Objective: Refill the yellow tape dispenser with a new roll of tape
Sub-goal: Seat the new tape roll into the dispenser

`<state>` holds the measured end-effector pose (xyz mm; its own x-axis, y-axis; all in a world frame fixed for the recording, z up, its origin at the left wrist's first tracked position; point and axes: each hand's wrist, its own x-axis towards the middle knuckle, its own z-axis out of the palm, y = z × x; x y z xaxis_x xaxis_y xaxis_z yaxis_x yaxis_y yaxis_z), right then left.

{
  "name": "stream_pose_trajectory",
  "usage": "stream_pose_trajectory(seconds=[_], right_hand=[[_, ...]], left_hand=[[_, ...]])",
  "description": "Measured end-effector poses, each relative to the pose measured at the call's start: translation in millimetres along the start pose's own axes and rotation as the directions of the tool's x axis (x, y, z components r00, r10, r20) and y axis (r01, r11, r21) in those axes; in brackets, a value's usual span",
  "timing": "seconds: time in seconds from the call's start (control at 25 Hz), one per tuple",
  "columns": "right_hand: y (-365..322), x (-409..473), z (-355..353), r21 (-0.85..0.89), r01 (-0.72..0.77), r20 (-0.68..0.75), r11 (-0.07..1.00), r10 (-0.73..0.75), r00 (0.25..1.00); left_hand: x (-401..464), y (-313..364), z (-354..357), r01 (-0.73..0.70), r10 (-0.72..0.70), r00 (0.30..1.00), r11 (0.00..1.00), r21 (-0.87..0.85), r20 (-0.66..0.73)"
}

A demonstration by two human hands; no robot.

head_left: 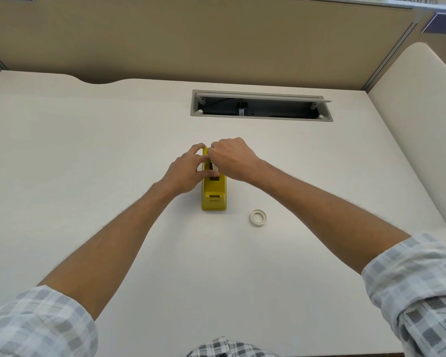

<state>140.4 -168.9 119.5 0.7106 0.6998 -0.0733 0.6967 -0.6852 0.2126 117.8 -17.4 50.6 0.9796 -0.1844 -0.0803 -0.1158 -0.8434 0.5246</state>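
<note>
Yellow dispenser [214,194] lies long axis near–far; left hand [188,173] grips its left side, right hand [232,158] is curled over the top. New roll [258,217] lies near-right on bench [88,150], closer to the right hand.

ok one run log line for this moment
left hand holds yellow dispenser | right hand on its top, grip unclear | tape ring lies apart on desk
</note>
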Motion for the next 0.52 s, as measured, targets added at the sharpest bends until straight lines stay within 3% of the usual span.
stream_pose_trajectory(seconds=[0.32, 0.52], right_hand=[[-0.7, -4.1, 14.9, -0.016, 0.045, -0.006, 0.999, -0.045, 0.999], [4.0, -9.9, 23.5, 0.082, 0.047, -0.030, 0.996, -0.045, 0.999]], left_hand=[[-0.2, -0.9, -0.7, -0.015, 0.015, 1.000, 1.000, 0.000, -0.007], [-0.4, -1.4, -1.0, -0.021, 0.021, 1.000, 1.000, -0.010, 0.001]])
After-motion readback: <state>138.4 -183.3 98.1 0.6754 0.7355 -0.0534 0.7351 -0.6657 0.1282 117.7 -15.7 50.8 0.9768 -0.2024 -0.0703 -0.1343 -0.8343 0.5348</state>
